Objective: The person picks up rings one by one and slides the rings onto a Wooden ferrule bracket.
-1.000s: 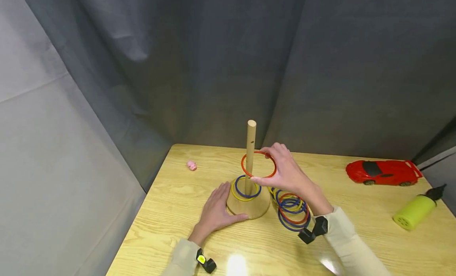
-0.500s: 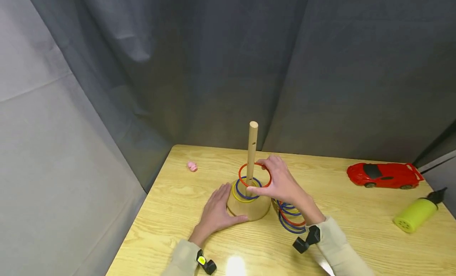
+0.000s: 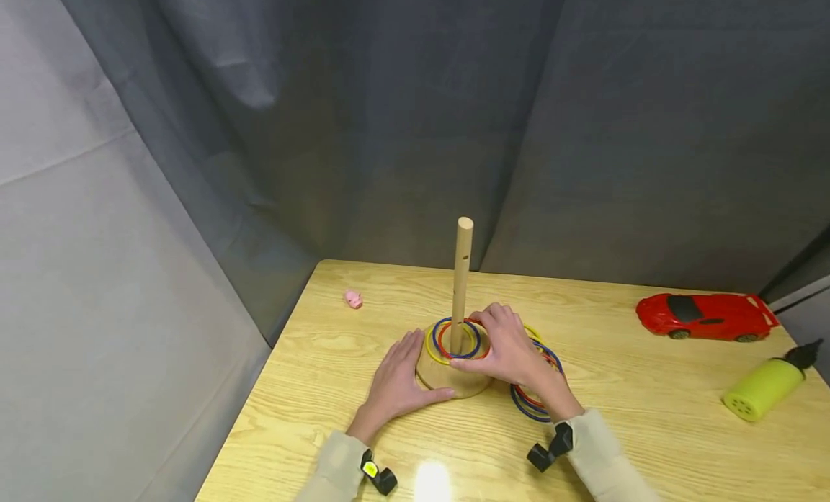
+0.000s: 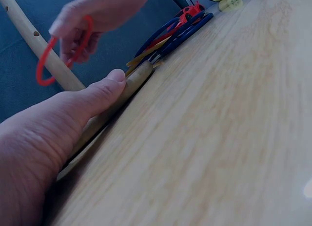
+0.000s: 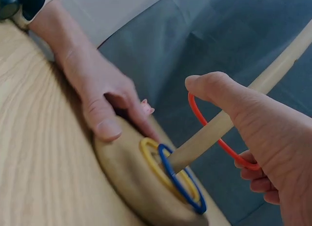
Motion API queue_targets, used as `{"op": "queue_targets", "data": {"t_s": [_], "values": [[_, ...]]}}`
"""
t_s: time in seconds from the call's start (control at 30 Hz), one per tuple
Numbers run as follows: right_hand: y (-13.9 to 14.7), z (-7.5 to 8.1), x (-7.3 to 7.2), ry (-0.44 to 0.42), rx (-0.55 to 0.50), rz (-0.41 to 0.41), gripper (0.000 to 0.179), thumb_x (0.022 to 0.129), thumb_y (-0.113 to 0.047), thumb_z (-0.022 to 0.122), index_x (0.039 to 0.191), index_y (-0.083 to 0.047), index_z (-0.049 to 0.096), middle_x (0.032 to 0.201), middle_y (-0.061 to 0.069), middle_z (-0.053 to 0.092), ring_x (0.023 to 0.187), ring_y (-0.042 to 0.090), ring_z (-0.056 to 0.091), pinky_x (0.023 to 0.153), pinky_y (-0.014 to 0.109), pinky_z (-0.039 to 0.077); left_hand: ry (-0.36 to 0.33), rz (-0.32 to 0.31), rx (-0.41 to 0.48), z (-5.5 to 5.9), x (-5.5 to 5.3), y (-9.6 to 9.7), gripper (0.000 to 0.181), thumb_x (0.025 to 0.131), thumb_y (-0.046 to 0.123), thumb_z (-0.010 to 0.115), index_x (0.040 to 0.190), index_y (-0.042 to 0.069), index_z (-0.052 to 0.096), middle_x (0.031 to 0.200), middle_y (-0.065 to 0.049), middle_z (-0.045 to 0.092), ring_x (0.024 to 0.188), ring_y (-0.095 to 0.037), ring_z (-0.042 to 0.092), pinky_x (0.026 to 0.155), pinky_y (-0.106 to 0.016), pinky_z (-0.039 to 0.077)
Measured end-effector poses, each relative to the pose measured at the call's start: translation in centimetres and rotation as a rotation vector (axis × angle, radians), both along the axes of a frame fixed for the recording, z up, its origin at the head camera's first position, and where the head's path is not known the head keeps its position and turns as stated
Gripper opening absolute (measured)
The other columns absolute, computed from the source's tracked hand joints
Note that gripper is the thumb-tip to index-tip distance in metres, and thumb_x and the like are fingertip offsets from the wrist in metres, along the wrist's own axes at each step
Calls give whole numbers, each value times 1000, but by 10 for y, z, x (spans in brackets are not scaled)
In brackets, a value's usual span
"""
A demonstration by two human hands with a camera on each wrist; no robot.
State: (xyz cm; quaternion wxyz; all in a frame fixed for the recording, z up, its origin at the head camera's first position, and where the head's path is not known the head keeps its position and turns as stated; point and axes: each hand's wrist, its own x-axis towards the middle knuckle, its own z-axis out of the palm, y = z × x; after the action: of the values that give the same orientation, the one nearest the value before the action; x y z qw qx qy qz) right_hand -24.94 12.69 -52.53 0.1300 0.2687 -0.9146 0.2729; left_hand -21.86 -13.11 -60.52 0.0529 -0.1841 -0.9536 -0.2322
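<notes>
My left hand [image 3: 397, 385] holds the rim of a round wooden base [image 3: 454, 384], its thumb along the front and its fingers along the left side. From that base rises an upright wooden peg [image 3: 462, 271]. A yellow ring [image 5: 145, 149] and a blue ring [image 5: 201, 205] lie around the peg's foot. Between thumb and fingers, my right hand [image 3: 511, 352] pinches a red ring [image 5: 229, 150]. The peg passes through this red ring, which is low on it, above the blue one in the right wrist view.
Right of the base, partly behind my right forearm, lies a pile of blue, red and yellow rings [image 3: 532, 414]. A tiny pink toy pig [image 3: 353, 299] sits back left. Farther right are a red toy car [image 3: 707, 317] and a yellow-green cylinder with a black tip [image 3: 764, 388].
The right hand has lowered the red ring along the peg, from about halfway up to near the base. My left hand has stayed on the base.
</notes>
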Motion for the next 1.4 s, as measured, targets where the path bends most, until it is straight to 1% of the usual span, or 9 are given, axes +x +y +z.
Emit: {"op": "queue_targets", "data": {"t_s": [0.1,0.23,0.4,0.6,0.8,0.93,1.07,1.27,1.4], "values": [[2,-11,1,2,5,-14,91,68,-76,83,122,-3,69,105,10,58,100,25,47,87,42,40,13,-6,1,1,0,1,133,73,94,60,165,5,26,171,-11,29,159,-25,25,130,-42,22],[3,-21,2,-3,26,-42,97,67,-80,81,125,-3,68,104,6,56,99,24,47,88,43,40,19,-7,-7,2,1,2,134,72,95,59,165,4,26,171,-11,30,159,-26,26,130,-42,23],[3,-29,1,18,82,-83,100,67,-82,79,125,0,69,106,6,54,102,28,49,90,46,42,11,-8,-16,1,1,3,134,72,97,57,166,6,26,171,-10,29,159,-25,25,130,-42,23],[0,-36,1,28,139,-93,98,70,-81,78,128,-2,69,109,8,58,109,31,53,97,52,43,-5,-2,-31,0,1,1,135,72,99,53,166,6,24,172,-9,27,159,-23,23,131,-40,21],[-2,-37,1,31,156,-96,94,71,-78,79,132,-6,68,114,9,62,114,33,54,101,56,43,7,-6,-23,-2,-2,0,135,72,98,54,166,5,24,171,-10,28,159,-24,24,131,-40,22],[-1,-37,1,13,176,-101,98,73,-77,78,137,-4,65,124,13,64,121,35,53,105,59,42,-4,-4,-26,-2,-2,1,136,72,99,53,166,6,23,172,-10,27,159,-24,23,131,-39,20],[0,-36,0,-3,169,-87,98,75,-72,79,140,-1,62,131,14,64,126,36,52,108,60,40,-10,3,-27,-1,-2,1,137,71,100,53,166,6,23,172,-9,27,160,-23,22,131,-38,19],[0,-36,-1,-22,157,-62,97,77,-68,81,143,0,60,135,15,64,131,38,52,111,62,39,-16,9,-29,0,-1,1,136,71,100,53,167,7,23,172,-8,26,160,-21,21,131,-37,19],[1,-33,-1,-29,142,-56,97,76,-67,82,143,-1,60,135,16,63,132,38,51,112,62,39,-6,9,-25,-1,-2,1,136,71,99,54,166,7,24,172,-8,27,160,-22,22,131,-37,19]]}}
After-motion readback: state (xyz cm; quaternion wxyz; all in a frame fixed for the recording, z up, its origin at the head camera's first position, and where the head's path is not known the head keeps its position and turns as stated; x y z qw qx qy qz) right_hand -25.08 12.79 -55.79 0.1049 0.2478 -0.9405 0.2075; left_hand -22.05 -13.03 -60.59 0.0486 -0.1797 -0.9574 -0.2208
